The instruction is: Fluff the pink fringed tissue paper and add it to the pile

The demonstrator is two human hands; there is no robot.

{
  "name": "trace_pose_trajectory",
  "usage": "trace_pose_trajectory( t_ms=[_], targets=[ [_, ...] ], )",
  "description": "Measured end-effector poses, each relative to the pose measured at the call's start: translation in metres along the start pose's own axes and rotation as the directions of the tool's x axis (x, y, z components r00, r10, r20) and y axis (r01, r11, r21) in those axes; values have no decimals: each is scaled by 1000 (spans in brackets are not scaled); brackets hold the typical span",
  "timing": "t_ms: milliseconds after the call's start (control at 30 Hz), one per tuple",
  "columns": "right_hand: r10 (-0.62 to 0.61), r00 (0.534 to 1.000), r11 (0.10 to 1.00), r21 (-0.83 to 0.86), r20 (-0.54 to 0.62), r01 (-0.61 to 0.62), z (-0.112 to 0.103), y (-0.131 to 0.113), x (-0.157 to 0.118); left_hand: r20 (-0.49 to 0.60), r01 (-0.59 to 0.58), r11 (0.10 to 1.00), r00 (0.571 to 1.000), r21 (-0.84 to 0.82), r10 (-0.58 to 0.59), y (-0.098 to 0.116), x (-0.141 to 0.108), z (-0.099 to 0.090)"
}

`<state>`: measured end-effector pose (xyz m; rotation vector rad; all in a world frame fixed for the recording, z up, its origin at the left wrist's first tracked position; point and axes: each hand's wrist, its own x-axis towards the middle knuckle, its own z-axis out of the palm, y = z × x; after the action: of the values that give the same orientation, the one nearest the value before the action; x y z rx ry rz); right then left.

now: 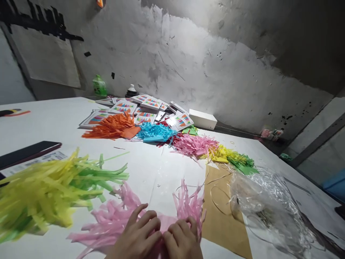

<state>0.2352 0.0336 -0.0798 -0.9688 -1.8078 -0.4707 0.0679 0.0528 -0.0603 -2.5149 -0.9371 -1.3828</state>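
Note:
A pink fringed tissue paper piece (167, 223) spreads across the near edge of the table, its cut strips fanning out at both ends. My left hand (141, 233) bends its fingers over the plain middle part, with the thumb side hidden. Close beside it, my right hand (183, 237) has its fingers curled on the same paper. Both hands seem to pinch the sheet between them. To the left lies a pile of yellow fringed tissue paper (51, 187), with green fringed tissue paper (94, 176) against it.
Fringed bundles in orange (110, 126), blue (155, 131), pink (194, 145), and green (242, 163) line the table. Behind them are printed packs (151, 102) and a white box (203, 118). A brown sheet (223, 216), clear plastic bag (264, 205) and dark phone (29, 153) lie nearer.

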Motion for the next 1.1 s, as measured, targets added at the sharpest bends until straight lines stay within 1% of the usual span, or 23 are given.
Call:
trace_pose_trajectory(
  t_ms=[67,167,233,300,333,400,467,500,533,567,600,633,700,733,767,800,900,1000,1100],
  targets=[
    [-61,998,997,-47,-9,61,1,2,-2,20,-26,1000,999,13,26,-3,-7,2],
    [-124,992,992,-27,-9,124,-2,11,-10,93,-37,999,995,30,34,-10,-21,0],
    [-124,992,992,10,13,124,-9,18,-15,138,-18,1000,990,23,14,-12,-29,-4],
    [-77,991,996,46,107,73,-17,21,-18,200,38,999,979,17,-40,-10,-33,-8],
    [-38,986,998,58,161,29,-21,21,-18,243,87,996,966,31,-92,-8,-33,-11],
    [58,967,996,56,247,-74,-27,18,-16,333,202,974,916,102,-225,-4,-28,-15],
    [154,952,987,-5,265,-159,-27,14,-14,401,284,941,852,184,-336,0,-20,-17],
    [200,942,980,-56,270,-192,-25,11,-14,425,306,929,827,209,-369,1,-16,-18],
    [238,932,970,-106,271,-217,-22,9,-14,439,320,921,811,222,-387,2,-12,-18],
    [269,931,960,-145,248,-239,-17,7,-14,448,326,918,802,226,-395,2,-9,-17],
    [285,936,953,-164,204,-254,-12,5,-15,443,322,922,809,217,-387,1,-7,-16],
    [285,947,953,-154,148,-262,-8,3,-16,423,308,931,830,196,-363,1,-6,-15],
    [228,973,971,-80,43,-224,0,0,-17,365,253,958,886,136,-286,-2,-6,-11],
    [188,982,982,-40,17,-187,2,-2,-18,342,217,971,909,101,-239,-4,-7,-9],
    [151,988,989,-6,16,-151,3,-3,-18,326,180,981,925,71,-193,-5,-8,-8],
    [121,992,992,23,41,-122,2,-4,-17,317,148,988,936,46,-155,-7,-10,-7],
    [73,989,996,47,127,-79,-4,-5,-11,300,98,995,949,1,-94,-10,-12,-4],
    [14,988,1000,-3,153,-14,-9,-5,1,256,86,996,964,-24,-77,-10,-11,-3],
    [-55,988,998,-29,147,60,-7,-6,11,252,96,995,964,-39,-83,-7,-8,-4]
  ],
)
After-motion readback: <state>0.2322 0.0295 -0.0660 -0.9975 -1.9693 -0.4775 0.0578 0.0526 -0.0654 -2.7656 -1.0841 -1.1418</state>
